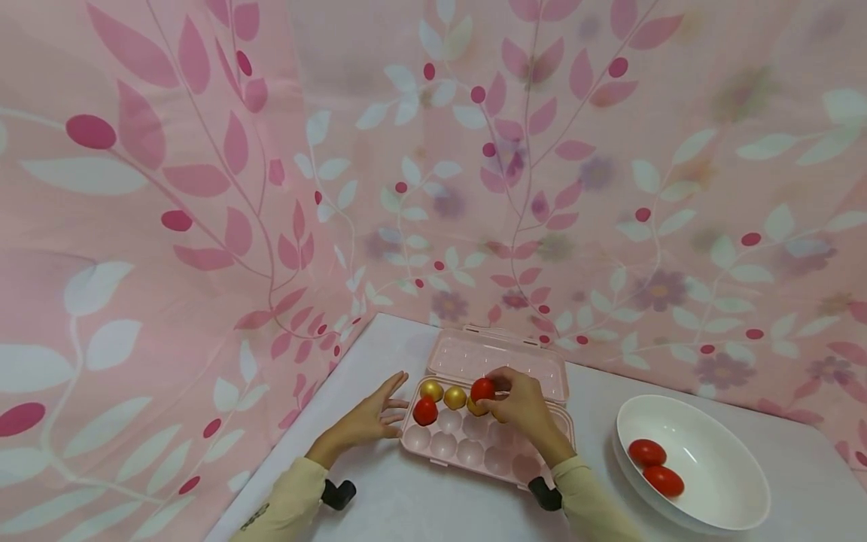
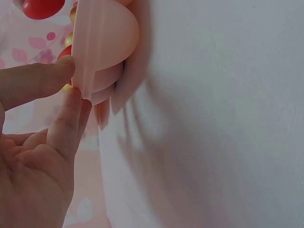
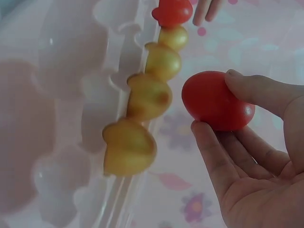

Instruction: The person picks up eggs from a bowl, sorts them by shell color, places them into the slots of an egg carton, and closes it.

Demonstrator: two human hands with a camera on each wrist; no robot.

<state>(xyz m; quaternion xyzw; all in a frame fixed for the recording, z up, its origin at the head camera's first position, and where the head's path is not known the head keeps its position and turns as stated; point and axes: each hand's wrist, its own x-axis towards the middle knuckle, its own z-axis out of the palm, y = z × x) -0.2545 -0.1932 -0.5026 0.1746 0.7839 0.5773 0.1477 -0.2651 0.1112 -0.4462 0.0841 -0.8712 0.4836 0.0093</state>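
My right hand (image 1: 523, 406) pinches a red egg (image 3: 217, 100) between thumb and fingers, above the pink egg carton (image 1: 443, 461). Several gold eggs (image 3: 129, 148) sit in the carton's back row. Another red egg (image 1: 425, 411) rests in the left column, in front of the gold egg (image 1: 431, 389) at the corner. At the carton's left end is my left hand (image 1: 366, 418), its fingers extended and spread. In the left wrist view its fingertips (image 2: 71, 97) are at the carton's rim, apparently touching it.
The carton's lid (image 1: 497, 357) lies open behind it. A white bowl (image 1: 721, 459) holding two red eggs (image 1: 655, 468) stands to the right on the white tabletop (image 1: 386, 493). Pink patterned cloth (image 1: 420, 218) hangs behind and to the left.
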